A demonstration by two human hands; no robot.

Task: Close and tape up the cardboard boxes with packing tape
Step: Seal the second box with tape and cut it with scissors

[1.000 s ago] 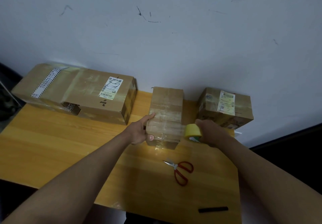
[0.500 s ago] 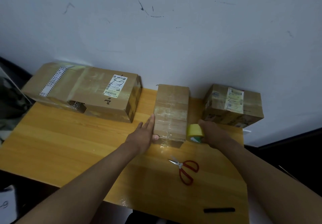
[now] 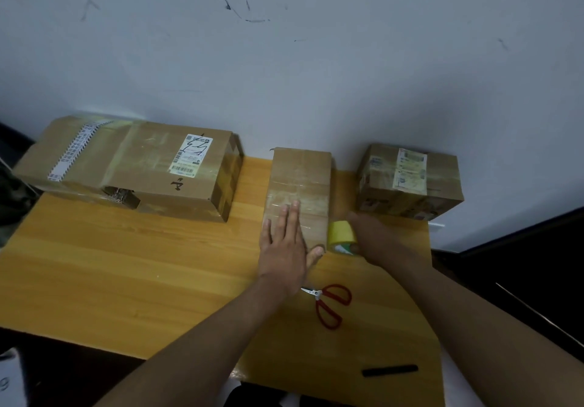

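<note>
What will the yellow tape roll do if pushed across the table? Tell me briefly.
The tape roll is round, so on edge it would probably roll. The right hand holds it beside the middle box, which would likely stop it rolling left. It looks light and hollow, so a small push should move it.

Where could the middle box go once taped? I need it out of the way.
Bare table in front of the big box. Crowded right of the middle box: tape roll, scissors, small box.
</note>
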